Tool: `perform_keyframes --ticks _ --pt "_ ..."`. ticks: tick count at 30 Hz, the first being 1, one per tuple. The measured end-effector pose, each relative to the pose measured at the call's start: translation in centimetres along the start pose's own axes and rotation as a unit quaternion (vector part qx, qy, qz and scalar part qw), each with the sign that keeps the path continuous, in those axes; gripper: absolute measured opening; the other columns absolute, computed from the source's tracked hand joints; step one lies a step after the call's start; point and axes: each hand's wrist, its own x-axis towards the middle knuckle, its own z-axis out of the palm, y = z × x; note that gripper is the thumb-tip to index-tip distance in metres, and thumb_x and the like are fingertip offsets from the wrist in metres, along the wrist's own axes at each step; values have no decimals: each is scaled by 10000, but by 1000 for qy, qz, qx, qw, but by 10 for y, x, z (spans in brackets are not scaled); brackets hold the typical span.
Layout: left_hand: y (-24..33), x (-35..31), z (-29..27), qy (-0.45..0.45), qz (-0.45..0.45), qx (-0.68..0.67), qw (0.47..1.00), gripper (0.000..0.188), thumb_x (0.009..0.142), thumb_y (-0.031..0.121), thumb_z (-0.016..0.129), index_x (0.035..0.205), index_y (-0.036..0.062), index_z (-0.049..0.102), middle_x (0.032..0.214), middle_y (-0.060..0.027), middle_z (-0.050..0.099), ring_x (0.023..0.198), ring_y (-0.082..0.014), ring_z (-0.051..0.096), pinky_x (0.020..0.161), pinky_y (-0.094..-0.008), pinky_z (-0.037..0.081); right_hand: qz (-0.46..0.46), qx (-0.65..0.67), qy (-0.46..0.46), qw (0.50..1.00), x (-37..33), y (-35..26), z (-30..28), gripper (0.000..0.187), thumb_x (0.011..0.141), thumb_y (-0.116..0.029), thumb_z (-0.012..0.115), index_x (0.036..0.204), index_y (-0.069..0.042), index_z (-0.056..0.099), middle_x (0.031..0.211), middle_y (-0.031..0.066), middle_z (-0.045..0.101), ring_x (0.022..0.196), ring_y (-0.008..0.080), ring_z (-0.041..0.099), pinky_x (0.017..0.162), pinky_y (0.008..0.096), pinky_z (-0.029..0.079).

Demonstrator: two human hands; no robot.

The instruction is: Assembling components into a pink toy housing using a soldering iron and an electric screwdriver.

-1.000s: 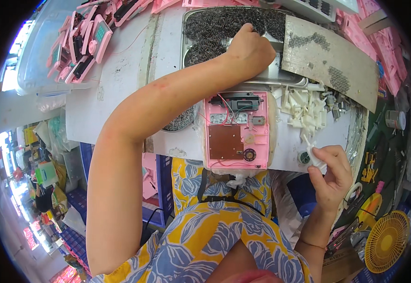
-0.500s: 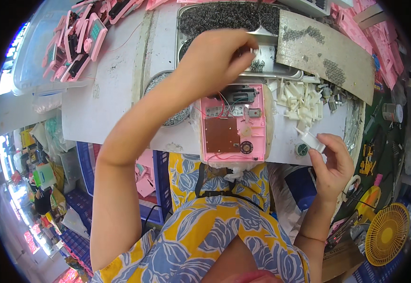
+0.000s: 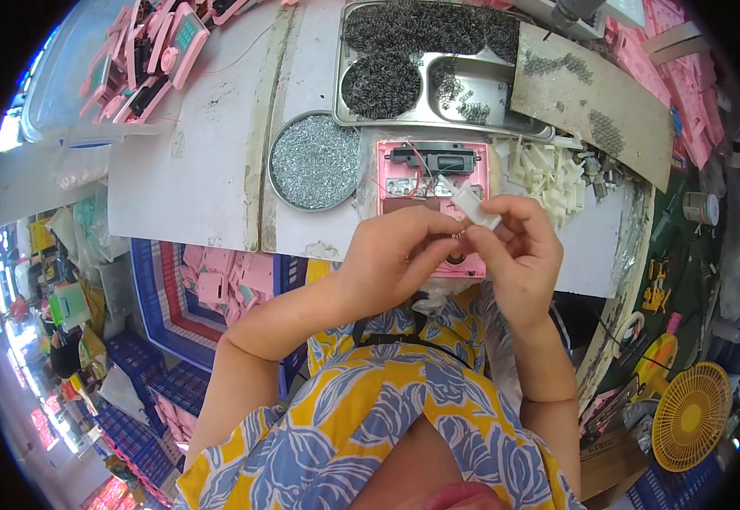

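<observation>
Gripping a white plastic part (image 3: 472, 206) firmly between thumb and fingers (image 3: 513, 206) of the right hand (image 3: 524, 259), raised over a pink casing (image 3: 382, 155). With the left hand (image 3: 387, 259), pinching too, thumb and forefinger close together just beside the lower end of the same part; cannot tell about anything small between those tips, or about contact with the plastic. Probably light and stiff, rather smooth, so likely to twist or slip under a loose pinch; perhaps weakest at the narrow stem toward the upper left. Best held by the sides of the broad body, with modest pressure, sparing the stem. Beneath, inside the casing, a dark module (image 3: 432, 159) and a brown board (image 3: 399, 204), partly covered by the left hand. Farther out on the white desk (image 3: 208, 170), just right of the casing, a heap of white plastic pieces (image 3: 548, 174); to the left, a round dish (image 3: 272, 174) full of tiny silvery bits (image 3: 314, 161); beyond, a steel tray (image 3: 489, 85) of small dark coils (image 3: 381, 85), overlapped at right by a flat grey sheet (image 3: 591, 93).
</observation>
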Motion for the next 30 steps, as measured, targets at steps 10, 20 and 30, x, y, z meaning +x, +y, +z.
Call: perform_keyframes --ticks 10,20,30 --pt "-4 10 -34 -59 -276 -342 896 224 1053 200 559 1064 -8 641 834 -107 722 624 -166 701 539 -249 550 -120 -124 -40 984 25 -10 5 214 846 118 714 1031 26 659 980 76 660 908 128 662 772 252 541" --pt "-19 4 -39 -23 -305 -454 837 320 1097 229 469 1180 -37 626 813 -82 691 606 -104 651 527 -200 514 -175 -385 -43 905 76 -22 -11 260 809 -9 758 1063 -46 712 939 95 709 784 208 667 719 305 519" --pt "-14 -8 -15 -80 -281 -363 885 309 1104 249 457 1145 -8 624 763 -48 675 570 -77 621 503 -186 474 -247 -434 -182 847 9 -31 -28 368 734 14 775 1095 -10 710 928 131 715 803 283 684 700 364 560"
